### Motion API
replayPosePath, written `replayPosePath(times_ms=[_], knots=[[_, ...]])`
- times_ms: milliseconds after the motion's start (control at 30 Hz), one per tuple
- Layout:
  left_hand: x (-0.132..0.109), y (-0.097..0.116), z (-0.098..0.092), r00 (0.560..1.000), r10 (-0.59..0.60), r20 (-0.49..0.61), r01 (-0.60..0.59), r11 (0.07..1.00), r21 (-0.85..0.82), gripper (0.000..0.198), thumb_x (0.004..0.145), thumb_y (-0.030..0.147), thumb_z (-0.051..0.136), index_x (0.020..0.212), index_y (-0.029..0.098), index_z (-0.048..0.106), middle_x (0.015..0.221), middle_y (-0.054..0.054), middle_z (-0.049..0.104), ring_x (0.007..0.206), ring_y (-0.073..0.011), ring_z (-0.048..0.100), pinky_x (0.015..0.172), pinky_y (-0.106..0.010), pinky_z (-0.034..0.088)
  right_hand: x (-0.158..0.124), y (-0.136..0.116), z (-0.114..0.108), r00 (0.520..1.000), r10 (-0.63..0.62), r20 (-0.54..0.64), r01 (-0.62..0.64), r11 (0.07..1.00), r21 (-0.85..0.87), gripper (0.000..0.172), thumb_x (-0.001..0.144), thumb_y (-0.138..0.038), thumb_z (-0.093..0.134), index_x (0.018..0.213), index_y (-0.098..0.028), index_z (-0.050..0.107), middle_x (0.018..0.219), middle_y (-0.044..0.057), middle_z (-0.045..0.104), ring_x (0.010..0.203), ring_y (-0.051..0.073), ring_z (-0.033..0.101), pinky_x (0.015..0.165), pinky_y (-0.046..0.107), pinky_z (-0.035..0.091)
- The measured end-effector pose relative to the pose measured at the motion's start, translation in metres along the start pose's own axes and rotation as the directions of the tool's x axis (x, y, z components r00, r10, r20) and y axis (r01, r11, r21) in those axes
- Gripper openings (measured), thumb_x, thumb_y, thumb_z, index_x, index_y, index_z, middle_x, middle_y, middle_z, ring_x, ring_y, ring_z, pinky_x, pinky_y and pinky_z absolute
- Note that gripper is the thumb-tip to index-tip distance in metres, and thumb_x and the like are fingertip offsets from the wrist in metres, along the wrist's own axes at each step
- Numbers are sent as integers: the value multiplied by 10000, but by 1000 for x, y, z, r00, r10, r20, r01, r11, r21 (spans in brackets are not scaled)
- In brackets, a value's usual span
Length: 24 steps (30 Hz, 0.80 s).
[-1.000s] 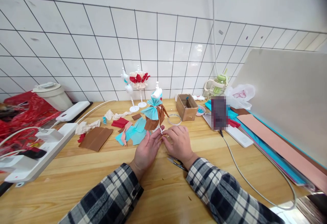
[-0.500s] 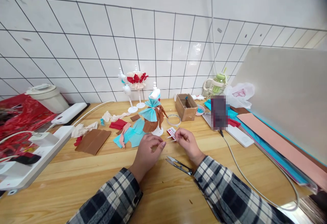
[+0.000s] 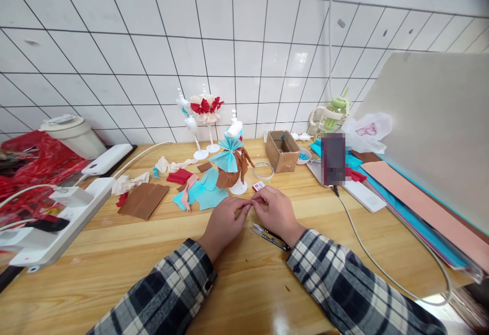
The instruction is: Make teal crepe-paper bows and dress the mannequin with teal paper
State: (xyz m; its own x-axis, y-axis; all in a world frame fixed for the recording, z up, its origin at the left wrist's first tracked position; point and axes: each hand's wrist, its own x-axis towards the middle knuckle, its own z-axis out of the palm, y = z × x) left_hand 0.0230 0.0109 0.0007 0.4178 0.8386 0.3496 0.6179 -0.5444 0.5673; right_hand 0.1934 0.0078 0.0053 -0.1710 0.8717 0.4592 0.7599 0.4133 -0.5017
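Both of my hands meet above the middle of the wooden table [image 3: 237,284], fingertips touching. My left hand [image 3: 228,221] is closed in a pinch, and so is my right hand [image 3: 278,213]; whatever lies between the fingers is too small or hidden to make out. Below my right hand lies a pair of thread snips [image 3: 269,236], partly covered. A small red and white box [image 3: 259,186] shows just past my right fingers. Beyond the hands stands a white miniature dress form [image 3: 234,130] wearing a turquoise paper bow [image 3: 229,154] and a brown paper skirt [image 3: 230,178].
Turquoise paper pieces [image 3: 206,192] and a brown sheet [image 3: 144,201] lie left. Two more dress forms [image 3: 208,105] stand behind. A tape ring [image 3: 263,170], cardboard box [image 3: 282,157] and phone [image 3: 334,160] are right. A power strip [image 3: 91,197] runs along the left.
The hands have come together from apart. A thin white strip that showed at my right fingertips is now hidden. The camera view has tilted down slightly.
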Motion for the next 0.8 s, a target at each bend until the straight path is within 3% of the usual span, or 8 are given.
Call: replayPosePath(times_ms=[167, 433, 600, 800], knots=[[0, -2, 1, 1000, -7, 0, 7, 997, 74, 209, 904, 255, 503, 921, 206, 706, 887, -46, 734, 844, -205, 625, 792, -342, 459, -1, 5, 0, 996, -55, 71, 51, 997, 57, 98, 793, -134, 597, 804, -212, 656, 762, 6, 640, 737, 149, 576, 651, 245, 413], [-1, -5, 6, 1000, -11, 10, 11, 998, 58, 230, 921, 263, 491, 932, 215, 716, 882, -38, 739, 841, -198, 627, 795, -342, 460, 0, 10, -3, 992, -18, 124, 2, 992, 124, 124, 785, -153, 633, 829, -229, 721, 753, -3, 679, 700, 137, 604, 657, 246, 438], [0, -7, 3, 1000, -25, -11, 25, 999, 43, 232, 926, 287, 494, 1004, 234, 706, 920, -24, 742, 862, -195, 627, 812, -353, 457, 1, 12, -1, 991, -60, 118, 38, 983, 179, 203, 814, -131, 594, 918, -244, 728, 790, 1, 681, 715, 131, 602, 677, 240, 447], [-1, -9, 3, 998, -29, -59, 32, 998, 57, 203, 901, 295, 535, 940, 230, 724, 860, -22, 747, 827, -194, 634, 785, -345, 468, 1, 11, 0, 992, -60, 110, 37, 979, 201, 156, 806, -140, 614, 888, -221, 720, 736, -1, 640, 659, 125, 558, 622, 235, 425]])
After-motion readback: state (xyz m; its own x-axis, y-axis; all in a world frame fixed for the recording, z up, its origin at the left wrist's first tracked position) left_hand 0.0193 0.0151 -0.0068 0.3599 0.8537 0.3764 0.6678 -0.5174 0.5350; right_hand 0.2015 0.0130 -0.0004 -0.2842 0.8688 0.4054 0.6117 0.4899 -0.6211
